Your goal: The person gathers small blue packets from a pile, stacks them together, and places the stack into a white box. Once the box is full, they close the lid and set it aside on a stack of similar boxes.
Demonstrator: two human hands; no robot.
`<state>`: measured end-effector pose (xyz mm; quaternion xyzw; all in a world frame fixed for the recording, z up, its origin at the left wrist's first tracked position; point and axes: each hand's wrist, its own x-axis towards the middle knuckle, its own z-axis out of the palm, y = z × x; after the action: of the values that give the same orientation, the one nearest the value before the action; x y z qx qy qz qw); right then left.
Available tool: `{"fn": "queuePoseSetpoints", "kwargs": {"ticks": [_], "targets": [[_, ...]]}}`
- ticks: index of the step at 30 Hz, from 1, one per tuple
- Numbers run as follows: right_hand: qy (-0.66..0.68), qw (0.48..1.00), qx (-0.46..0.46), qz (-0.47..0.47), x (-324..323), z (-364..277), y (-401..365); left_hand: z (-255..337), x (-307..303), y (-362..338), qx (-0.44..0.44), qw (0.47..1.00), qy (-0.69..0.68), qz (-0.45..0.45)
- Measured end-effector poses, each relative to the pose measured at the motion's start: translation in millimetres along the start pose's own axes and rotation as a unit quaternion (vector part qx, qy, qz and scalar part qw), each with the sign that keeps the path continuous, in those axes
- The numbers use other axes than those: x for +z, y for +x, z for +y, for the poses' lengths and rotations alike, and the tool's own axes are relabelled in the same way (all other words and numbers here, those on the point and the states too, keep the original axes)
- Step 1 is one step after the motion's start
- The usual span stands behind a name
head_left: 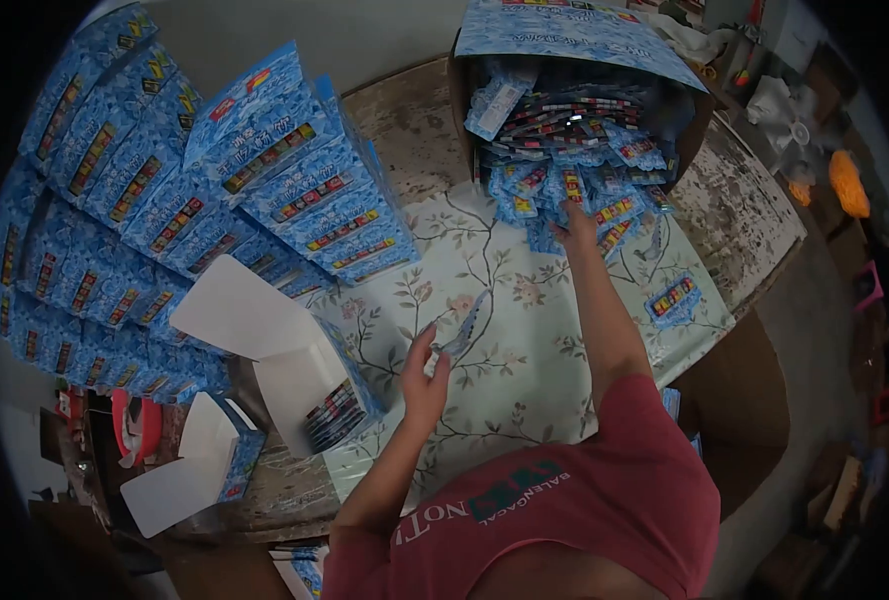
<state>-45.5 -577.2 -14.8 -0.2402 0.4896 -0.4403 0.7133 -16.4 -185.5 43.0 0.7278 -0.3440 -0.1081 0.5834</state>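
Observation:
My left hand (425, 385) is over the middle of the table, thumb and fingers closed on the near end of a thin packet (472, 320), seen almost edge-on. My right hand (576, 228) reaches to the heap of blue packets (619, 208) spilling from a large carton (574, 35). Its thumb and fingertips rest around a blue packet (568, 184) at the front of the heap; the exact grip is partly hidden. Left of my left hand, a small display box (294, 400) lies with its white flaps spread, dark-edged packets (336, 418) stacked inside.
Closed blue boxes (314, 190) stand in tall stacks on the left. Another opened box (189, 465) lies at the near left edge. A single packet (673, 299) lies on the floral tablecloth (524, 390) at the right. A brown carton (744, 400) stands beside the table.

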Motion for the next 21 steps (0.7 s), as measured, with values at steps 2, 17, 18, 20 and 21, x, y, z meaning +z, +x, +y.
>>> {"fn": "queuePoseSetpoints", "kwargs": {"ticks": [2,17,18,20,21], "targets": [[0.002,1.0,0.0,-0.029,-23.1,10.1,-29.4,-17.2,21.0,14.8,-0.151,0.978,-0.132,-0.064],[-0.508,0.715,0.086,-0.472,-130.9,-19.5,-205.1,-43.4,44.5,24.7,-0.357,0.826,-0.417,-0.127],[-0.502,0.747,0.031,-0.435,-120.8,-28.5,-190.7,-46.7,33.2,25.9,-0.341,0.866,-0.339,-0.134],[-0.485,0.774,-0.128,-0.387,-93.1,-33.8,-158.3,-31.9,9.9,31.7,-0.3,0.897,-0.29,-0.145],[-0.53,0.726,-0.227,-0.375,-76.1,-27.8,-136.9,-25.8,-0.9,35.3,-0.209,0.948,-0.157,-0.18]]}}
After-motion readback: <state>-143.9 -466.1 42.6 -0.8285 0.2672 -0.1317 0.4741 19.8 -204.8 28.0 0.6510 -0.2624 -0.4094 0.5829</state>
